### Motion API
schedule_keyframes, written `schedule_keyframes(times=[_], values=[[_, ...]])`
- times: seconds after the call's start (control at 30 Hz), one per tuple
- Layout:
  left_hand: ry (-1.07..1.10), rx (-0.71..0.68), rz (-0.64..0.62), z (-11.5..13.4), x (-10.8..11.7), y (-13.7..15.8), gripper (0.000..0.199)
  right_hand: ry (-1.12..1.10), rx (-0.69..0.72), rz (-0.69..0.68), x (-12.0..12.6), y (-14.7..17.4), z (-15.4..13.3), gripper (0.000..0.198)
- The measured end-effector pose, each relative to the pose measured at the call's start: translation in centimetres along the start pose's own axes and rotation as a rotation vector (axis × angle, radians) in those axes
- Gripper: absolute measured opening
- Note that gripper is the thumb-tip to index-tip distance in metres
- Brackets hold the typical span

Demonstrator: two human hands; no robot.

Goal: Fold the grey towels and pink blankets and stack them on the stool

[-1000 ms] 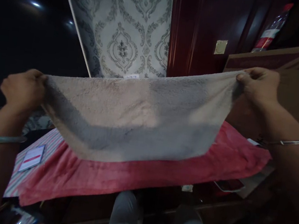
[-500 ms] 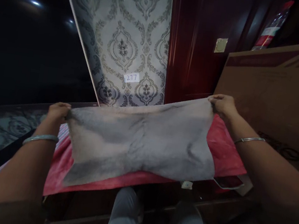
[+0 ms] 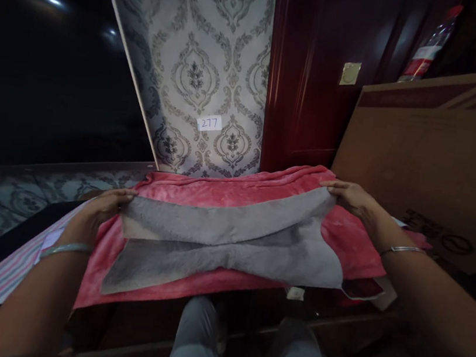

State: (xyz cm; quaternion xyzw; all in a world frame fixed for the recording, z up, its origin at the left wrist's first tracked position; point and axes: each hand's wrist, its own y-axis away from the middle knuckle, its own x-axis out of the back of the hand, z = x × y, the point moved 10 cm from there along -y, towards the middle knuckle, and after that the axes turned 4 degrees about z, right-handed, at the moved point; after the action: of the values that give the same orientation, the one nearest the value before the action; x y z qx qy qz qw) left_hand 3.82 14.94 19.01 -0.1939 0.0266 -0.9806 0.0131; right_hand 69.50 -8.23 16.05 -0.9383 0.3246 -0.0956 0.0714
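Note:
A soft grey cloth (image 3: 226,259) lies over a pink plush cloth (image 3: 218,190), its far part folded back toward me. At the left end of the fold, my left hand (image 3: 106,207) pinches the grey edge between thumb and fingers. My right hand (image 3: 348,197) is closed on the opposite end, a little higher. The folded strip hangs between both hands, above the lower layer. Pink fabric shows behind, in front of and to the right of the grey cloth. Each wrist wears a bangle.
A striped cloth (image 3: 17,265) lies at the left, below a large dark screen (image 3: 49,69). On the right stands a big cardboard box (image 3: 436,153), with a red-capped bottle (image 3: 428,49) behind it. Patterned wallpaper bears a paper label (image 3: 209,123). My legs (image 3: 198,338) are below.
Both hands have come down and toward me, folding the far part of the grey cloth over. More of the pink cloth now shows behind it.

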Motion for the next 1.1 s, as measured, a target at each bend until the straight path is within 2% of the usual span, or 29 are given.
schedule_keyframes(times=[0.13, 0.27, 0.43, 0.53, 0.63, 0.7, 0.77, 0.87, 0.97, 1.1], values=[[0.021, 0.031, -0.104, -1.4, -0.8, 1.2, 0.029, -0.036, -0.054, -0.059, -0.4, 2.3, 1.9, 0.017], [-0.042, 0.015, -0.174, -3.0, -0.8, 1.9, 0.038, -0.003, -0.076, -0.150, -0.9, 5.1, 4.1, 0.027], [-0.190, -0.091, -0.230, -4.2, -0.8, 2.7, 0.047, 0.050, 0.006, -0.065, 0.5, 6.4, 5.3, 0.030], [-0.267, -0.145, -0.274, -4.6, -1.5, 3.3, 0.049, 0.084, 0.036, -0.082, 0.3, 6.5, 6.2, 0.040], [-0.413, -0.223, -0.257, -4.3, -2.3, 3.6, 0.040, 0.195, 0.064, -0.150, -0.7, 6.2, 7.2, 0.050], [-0.558, -0.272, -0.175, -3.6, -2.2, 3.7, 0.030, 0.329, 0.123, -0.126, -0.7, 5.6, 7.0, 0.047], [-0.698, -0.305, -0.040, -2.0, -1.2, 3.6, 0.021, 0.440, 0.205, -0.050, -0.2, 4.9, 5.5, 0.038], [-0.790, -0.346, 0.136, 2.0, 1.3, 4.0, 0.023, 0.558, 0.322, 0.105, 1.5, 3.9, 1.2, 0.027], [-0.773, -0.379, 0.274, 7.2, 4.9, 5.3, 0.035, 0.654, 0.458, 0.268, 3.5, 3.7, -5.4, 0.025], [-0.703, -0.475, 0.611, 14.3, 11.4, 8.9, 0.042, 0.596, 0.631, 0.491, 6.8, 5.0, -14.5, 0.027]])
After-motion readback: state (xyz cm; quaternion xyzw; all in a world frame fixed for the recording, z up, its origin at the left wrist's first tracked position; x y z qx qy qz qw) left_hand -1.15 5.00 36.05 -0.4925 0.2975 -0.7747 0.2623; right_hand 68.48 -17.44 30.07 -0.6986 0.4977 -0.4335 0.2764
